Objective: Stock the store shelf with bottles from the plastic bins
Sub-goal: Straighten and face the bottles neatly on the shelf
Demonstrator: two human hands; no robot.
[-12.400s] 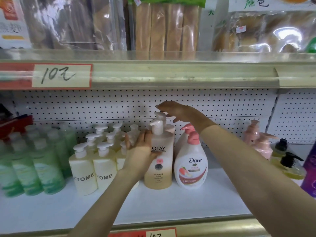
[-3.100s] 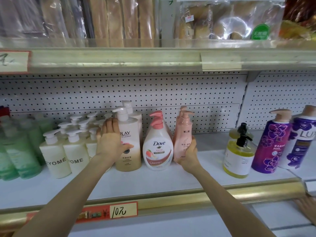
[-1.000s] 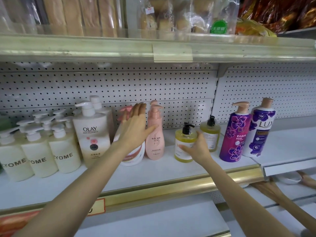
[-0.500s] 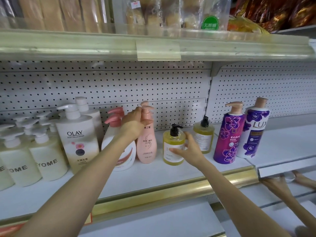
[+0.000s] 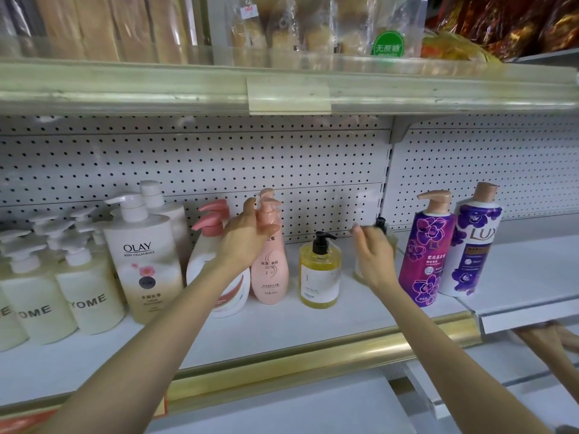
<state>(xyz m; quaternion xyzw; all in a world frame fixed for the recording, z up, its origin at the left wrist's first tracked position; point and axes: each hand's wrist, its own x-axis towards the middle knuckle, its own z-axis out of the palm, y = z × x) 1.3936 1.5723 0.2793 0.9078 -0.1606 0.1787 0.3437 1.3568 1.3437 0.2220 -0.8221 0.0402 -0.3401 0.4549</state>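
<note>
Pump bottles stand in a row on the white shelf point(image 5: 282, 327). My left hand point(image 5: 247, 238) curls round the neck of the pink bottle point(image 5: 271, 274), just under its pump, and the bottle stands upright. My right hand point(image 5: 372, 258) is blurred, with fingers fairly straight, in front of the rear yellow bottle point(image 5: 392, 242), mostly hiding it. The front yellow bottle point(image 5: 319, 272) with its black pump stands free between my hands.
Left of the pink bottle are a white Dove bottle point(image 5: 216, 245), a big Olay bottle point(image 5: 141, 261) and white YOME bottles point(image 5: 91, 296). Two purple Lux bottles point(image 5: 427, 245) stand at the right. Another person's hand point(image 5: 548, 336) is under the lower right shelf. A gold rail point(image 5: 313, 355) edges the shelf.
My right hand left the front yellow bottle and moved right and back to the rear yellow one. My left hand stays at the pink bottle's pump neck.
</note>
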